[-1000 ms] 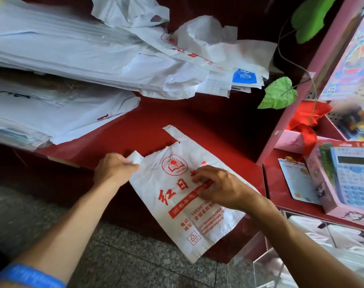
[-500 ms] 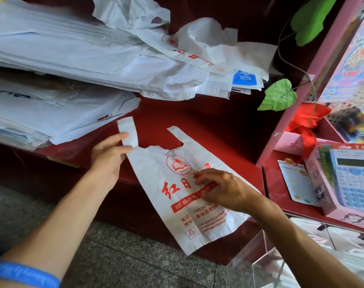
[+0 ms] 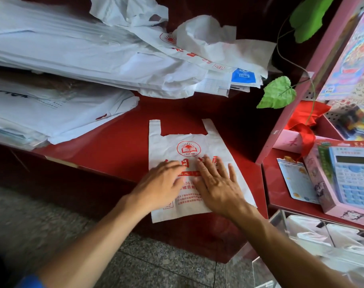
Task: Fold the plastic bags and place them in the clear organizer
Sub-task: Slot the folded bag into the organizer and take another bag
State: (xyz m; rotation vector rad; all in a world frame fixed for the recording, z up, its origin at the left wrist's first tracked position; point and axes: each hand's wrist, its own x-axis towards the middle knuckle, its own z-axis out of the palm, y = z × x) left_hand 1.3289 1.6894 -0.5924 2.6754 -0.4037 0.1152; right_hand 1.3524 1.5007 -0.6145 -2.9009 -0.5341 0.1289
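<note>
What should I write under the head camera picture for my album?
Two flat hands, left hand and right hand, press a white plastic bag smooth on the red counter.

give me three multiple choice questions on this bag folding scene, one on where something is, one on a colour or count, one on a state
1. Where does the calculator sit relative to the plastic bag under the hands?
A. to its right, on the lower shelf
B. to its left, on the bag stacks
C. on top of it

2. What colour is the printing on that bag?
A. blue
B. red
C. green

3. What state is the bag in?
A. crumpled into a ball
B. spread flat, both handles pointing away from the person
C. already folded into a small square

Answers:
1. A, the calculator lies in its pink box at the right edge of the view.
2. B, the sun-and-book logo and the text are red.
3. B, the left hand and right hand press flat on it on the red counter, with no fold made.
</note>
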